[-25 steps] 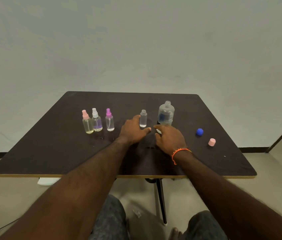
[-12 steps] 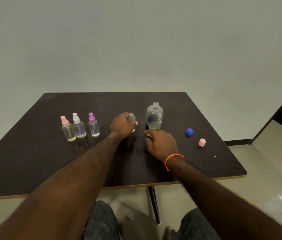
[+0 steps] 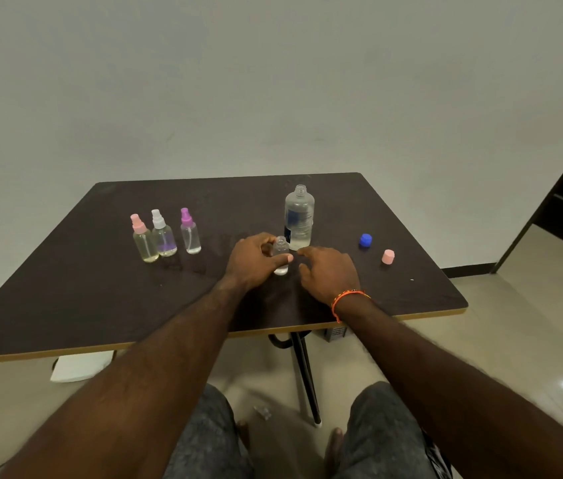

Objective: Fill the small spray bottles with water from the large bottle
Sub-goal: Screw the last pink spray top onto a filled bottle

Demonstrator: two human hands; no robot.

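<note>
1. Gripping the small open bottle (image 3: 280, 258), the left hand (image 3: 254, 260) is curling fingers and thumb round its clear body, and the uncapped bottle is standing upright on the dark table (image 3: 100, 288), just in front of the large bottle (image 3: 298, 217).
2. That table is carrying everything, and the large bottle, standing upright with its mouth uncapped and its body mostly clear, is our landmark near the middle.
3. Right hand (image 3: 329, 275) is hovering in front of the large bottle and just right of the small open bottle, fingers loosely spread and holding nothing, an orange wristband (image 3: 344, 299) sitting at the wrist.
4. Well left of the large bottle, three capped spray bottles are standing in a row: the pink-topped one (image 3: 144, 244) farthest out, the white-topped one (image 3: 163, 235) beside it, the purple-topped one (image 3: 190, 232) nearest.
5. Right of the large bottle, a blue cap (image 3: 365, 240) is lying on the table, and a pink cap (image 3: 388, 256) is sitting just beyond it, slightly nearer the person.
</note>
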